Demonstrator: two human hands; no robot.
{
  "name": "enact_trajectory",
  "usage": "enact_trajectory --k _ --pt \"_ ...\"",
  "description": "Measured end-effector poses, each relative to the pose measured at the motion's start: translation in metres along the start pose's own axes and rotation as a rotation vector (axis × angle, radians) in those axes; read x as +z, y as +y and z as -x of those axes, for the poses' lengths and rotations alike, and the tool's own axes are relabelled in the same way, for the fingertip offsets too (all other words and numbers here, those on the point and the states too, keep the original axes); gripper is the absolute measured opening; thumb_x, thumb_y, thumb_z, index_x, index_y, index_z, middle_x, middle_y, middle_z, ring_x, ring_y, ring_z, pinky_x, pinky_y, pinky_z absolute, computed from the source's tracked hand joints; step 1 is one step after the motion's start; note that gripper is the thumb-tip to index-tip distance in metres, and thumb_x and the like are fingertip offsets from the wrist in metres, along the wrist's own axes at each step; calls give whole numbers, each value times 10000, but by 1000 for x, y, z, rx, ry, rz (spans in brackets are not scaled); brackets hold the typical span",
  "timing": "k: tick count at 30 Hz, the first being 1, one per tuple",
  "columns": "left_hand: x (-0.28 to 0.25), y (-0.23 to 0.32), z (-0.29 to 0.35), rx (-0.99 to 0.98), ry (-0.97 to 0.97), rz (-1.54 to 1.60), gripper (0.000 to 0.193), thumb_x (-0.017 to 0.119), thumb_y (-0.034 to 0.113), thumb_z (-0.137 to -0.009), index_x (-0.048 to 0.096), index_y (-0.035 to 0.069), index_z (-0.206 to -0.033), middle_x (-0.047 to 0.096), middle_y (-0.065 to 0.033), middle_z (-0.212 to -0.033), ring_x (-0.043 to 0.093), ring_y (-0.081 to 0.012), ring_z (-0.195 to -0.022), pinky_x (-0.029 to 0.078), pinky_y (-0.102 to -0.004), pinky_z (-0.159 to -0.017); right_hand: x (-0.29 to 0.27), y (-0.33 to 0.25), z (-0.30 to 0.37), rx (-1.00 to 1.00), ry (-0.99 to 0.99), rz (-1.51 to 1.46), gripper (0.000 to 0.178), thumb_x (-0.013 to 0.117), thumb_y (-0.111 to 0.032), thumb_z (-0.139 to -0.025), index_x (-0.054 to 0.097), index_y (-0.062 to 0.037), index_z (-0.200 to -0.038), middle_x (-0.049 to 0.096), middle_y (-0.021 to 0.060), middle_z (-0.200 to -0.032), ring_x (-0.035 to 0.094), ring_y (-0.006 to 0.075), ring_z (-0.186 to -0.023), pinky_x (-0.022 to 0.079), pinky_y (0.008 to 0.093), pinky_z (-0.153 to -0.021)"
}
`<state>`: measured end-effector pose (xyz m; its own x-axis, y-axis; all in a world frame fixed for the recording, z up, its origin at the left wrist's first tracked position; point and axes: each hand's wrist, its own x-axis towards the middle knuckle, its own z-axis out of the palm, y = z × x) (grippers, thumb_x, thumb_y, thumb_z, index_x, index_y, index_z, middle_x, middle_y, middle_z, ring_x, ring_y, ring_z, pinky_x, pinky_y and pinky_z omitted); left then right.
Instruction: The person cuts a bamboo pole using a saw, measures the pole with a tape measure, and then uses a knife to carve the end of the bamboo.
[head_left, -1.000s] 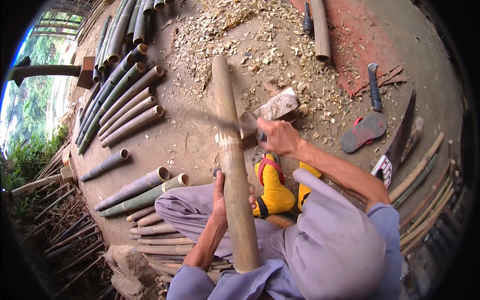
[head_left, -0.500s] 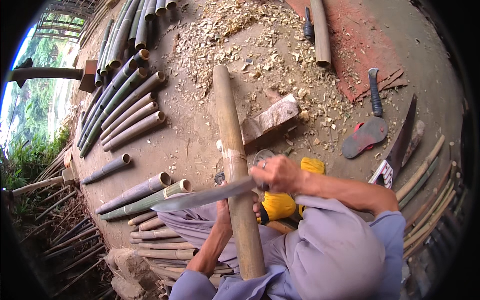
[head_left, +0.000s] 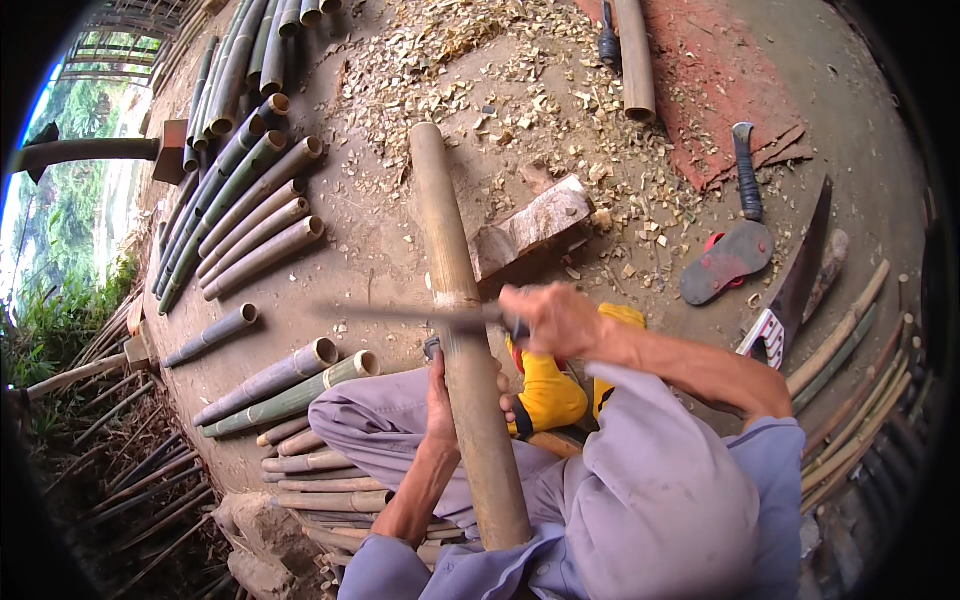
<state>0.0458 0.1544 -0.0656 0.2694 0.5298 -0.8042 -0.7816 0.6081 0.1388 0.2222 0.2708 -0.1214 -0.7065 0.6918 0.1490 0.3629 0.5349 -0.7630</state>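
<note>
A thick bamboo pole (head_left: 445, 240) slants from my lap out toward the wood chips, a pale worn ring around its middle. My left hand (head_left: 440, 412) is wrapped round its near half from below, fingers showing on both sides. My right hand (head_left: 557, 318) is closed on the dark handle of a long-bladed machete (head_left: 400, 313). Motion blurs the blade, which lies across the pole at the pale ring; whether it touches cannot be made out. A rough wooden block (head_left: 530, 230) sits beside the pole's far half. My foot in a yellow covering (head_left: 552, 398) is just right of the pole.
Cut bamboo lengths (head_left: 265, 245) lie in bundles at left. Wood chips (head_left: 510, 95) cover the far ground. At right lie a red mat (head_left: 735, 110), another bamboo pole (head_left: 636, 65), a dark-handled tool (head_left: 746, 172), a sandal (head_left: 728, 265), a handsaw (head_left: 803, 270) and thin poles (head_left: 850, 400).
The machete has moved away from me along the pole, from beside my left hand up to the pale ring. My right hand moved with it; my left hand keeps its hold.
</note>
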Motion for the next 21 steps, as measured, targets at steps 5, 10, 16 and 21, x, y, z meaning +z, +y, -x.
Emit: enact_trajectory --k 5,10,16,21 --pt "-4 -4 2 -7 -71 -32 765 327 743 -820 486 72 -1153 559 -131 -839 557 -247 -625 503 -382 -535 1 32 -17 274 15 113 284 665 -169 -685 443 -32 -800 556 161 -551 615 327 -530 511 415 -482" --pt "-2 -14 7 15 -88 91 755 315 752 -817 498 104 -1158 547 -146 -823 560 -274 -607 517 -385 -516 5 -16 12 -124 -5 11 290 676 -160 -652 463 -56 -818 578 148 -626 622 322 -575 527 388 -513" --pt "-13 1 -2 70 -114 74 733 323 708 -848 507 41 -1092 546 -134 -823 597 -268 -608 559 -395 -512 4 0 -10 46 -8 47 239 654 -153 -678 461 -87 -802 562 114 -591 624 288 -577 515 375 -493" --pt "-4 5 -1 67 -82 29 729 322 717 -842 519 44 -1044 561 -131 -826 595 -248 -610 555 -392 -514 16 11 -10 -198 173 173 195 620 -149 -719 455 -61 -773 562 127 -561 598 281 -482 505 395 -449"
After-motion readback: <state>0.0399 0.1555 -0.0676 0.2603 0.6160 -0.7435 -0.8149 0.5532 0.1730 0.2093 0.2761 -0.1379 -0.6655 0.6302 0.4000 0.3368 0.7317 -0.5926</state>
